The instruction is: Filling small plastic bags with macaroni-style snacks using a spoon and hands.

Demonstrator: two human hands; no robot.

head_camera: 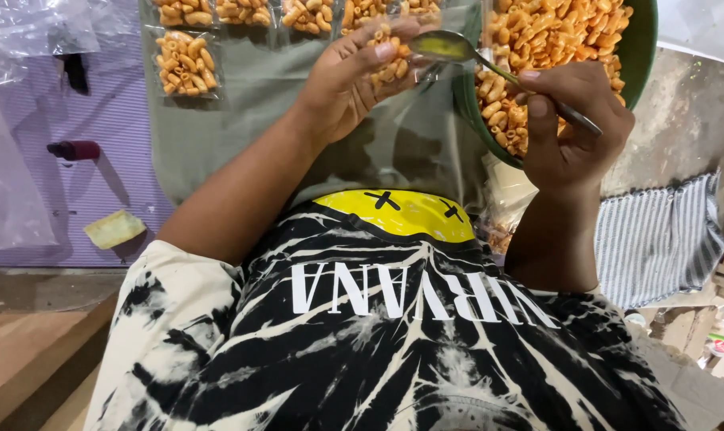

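A grey-green cloth sheet [242,104] is spread over the surface and carries most of the things. A row of small clear plastic packets filled with orange curled snack pieces [242,11] is laid along its far edge, and one more such packet [185,64] is set just below the row's left end. A large green round bowl heaped with the same orange pieces [637,56] is placed at the sheet's right side. To the left, a lilac ribbed mat [98,191] is seen, on which a small dark red cylinder [74,150] and a pale yellow flat scrap [114,229] are lying well apart. Clear plastic bags [27,28] are spread over the mat's far-left part.
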